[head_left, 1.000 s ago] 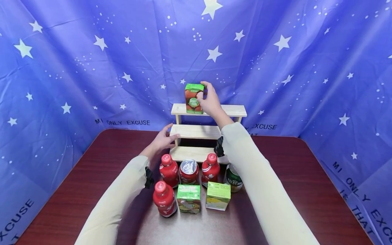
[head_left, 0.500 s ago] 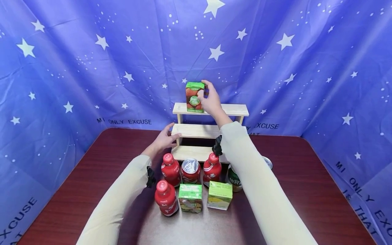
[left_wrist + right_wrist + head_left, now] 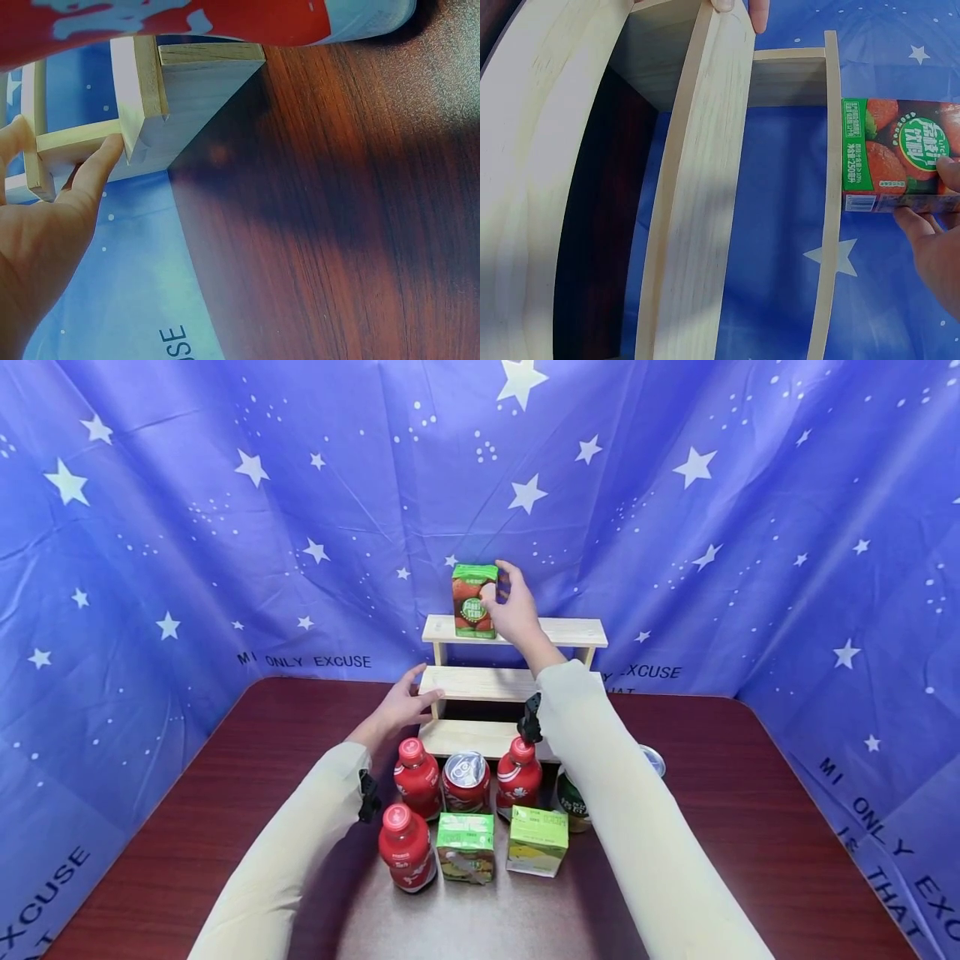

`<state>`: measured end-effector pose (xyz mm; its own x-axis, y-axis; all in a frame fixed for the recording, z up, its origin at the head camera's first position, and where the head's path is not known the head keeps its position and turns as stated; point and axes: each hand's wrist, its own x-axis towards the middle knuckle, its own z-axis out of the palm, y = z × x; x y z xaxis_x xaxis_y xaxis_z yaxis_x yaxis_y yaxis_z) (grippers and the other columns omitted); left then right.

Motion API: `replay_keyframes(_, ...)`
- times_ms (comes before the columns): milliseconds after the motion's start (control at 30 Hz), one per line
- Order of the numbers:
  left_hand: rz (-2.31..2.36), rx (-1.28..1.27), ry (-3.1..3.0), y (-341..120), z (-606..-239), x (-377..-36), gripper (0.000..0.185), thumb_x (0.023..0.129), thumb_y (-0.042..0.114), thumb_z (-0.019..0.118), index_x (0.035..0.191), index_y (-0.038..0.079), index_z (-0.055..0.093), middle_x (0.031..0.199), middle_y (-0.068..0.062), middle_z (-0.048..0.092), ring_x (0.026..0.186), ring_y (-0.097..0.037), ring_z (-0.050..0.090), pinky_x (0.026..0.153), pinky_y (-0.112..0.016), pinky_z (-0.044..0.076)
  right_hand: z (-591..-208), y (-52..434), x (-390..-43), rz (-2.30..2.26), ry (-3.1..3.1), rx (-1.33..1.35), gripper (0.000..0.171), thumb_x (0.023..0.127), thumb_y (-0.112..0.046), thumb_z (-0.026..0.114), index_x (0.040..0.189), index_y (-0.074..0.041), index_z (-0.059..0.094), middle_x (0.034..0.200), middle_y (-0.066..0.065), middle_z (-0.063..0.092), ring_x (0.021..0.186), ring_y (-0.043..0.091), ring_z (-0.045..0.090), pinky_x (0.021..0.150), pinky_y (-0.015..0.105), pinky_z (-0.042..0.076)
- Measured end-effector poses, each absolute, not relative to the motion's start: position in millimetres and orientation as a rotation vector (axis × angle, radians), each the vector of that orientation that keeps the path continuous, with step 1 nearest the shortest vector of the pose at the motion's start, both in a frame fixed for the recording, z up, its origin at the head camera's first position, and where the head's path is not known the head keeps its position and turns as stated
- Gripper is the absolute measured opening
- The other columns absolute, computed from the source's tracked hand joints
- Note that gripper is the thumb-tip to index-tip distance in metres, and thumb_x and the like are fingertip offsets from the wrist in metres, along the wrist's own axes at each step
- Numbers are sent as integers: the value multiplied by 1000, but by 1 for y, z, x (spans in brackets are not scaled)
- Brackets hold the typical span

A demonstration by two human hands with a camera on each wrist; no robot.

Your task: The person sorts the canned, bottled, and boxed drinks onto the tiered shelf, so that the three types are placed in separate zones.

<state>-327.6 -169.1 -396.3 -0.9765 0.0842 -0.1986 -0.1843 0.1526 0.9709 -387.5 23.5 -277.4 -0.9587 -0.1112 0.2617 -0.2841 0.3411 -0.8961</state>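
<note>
My right hand (image 3: 515, 606) pinches a juice carton (image 3: 469, 602) with a green top and pictures of red fruit. The carton stands upright on the left part of the top board of a three-step wooden shelf (image 3: 577, 631). In the right wrist view, the carton (image 3: 889, 150) meets the top board's edge (image 3: 832, 165), thumb on its front and fingers at its side. My left hand (image 3: 397, 703) holds the left end of the middle board. Close up in the left wrist view, digits of the left hand (image 3: 52, 232) lie on both sides of the shelf's wood (image 3: 79, 139).
Before the shelf stand red bottles (image 3: 407, 847), a red can (image 3: 466, 781), a green carton (image 3: 465, 849), a yellow-green carton (image 3: 537, 842) and a dark green can (image 3: 572, 802). The right sleeve partly hides another can (image 3: 654, 760). A starry blue curtain (image 3: 360, 527) backs the table (image 3: 712, 760).
</note>
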Motion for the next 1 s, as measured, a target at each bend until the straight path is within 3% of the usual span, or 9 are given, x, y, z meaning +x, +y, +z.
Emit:
replay_keyframes(567,1911,-85,2230,-168,-398,-328,74,94,12,55,152,20,9,145,-29,28,124,-42,46,96,-48,50,-276,32,-389,1697,-2477,430,66,91,-9,58,147,-22,26,146,13,34,132,30,40,108,37,42)
replay_keyframes(733,1903,-102,2227,-167,-396,-329,75,93,14,57,152,21,10,143,-27,30,124,-40,47,95,-48,50,-271,42,-387,1668,-2511,419,69,91,-17,61,148,-24,23,149,12,29,132,32,41,107,39,43)
replay_keyframes(1000,1900,-116,2222,-170,-397,-329,76,93,14,57,152,22,9,142,-28,31,124,-41,46,97,-47,49,-266,55,-377,1589,-2543,367,65,89,-32,64,144,-21,32,143,12,38,127,29,46,104,40,45)
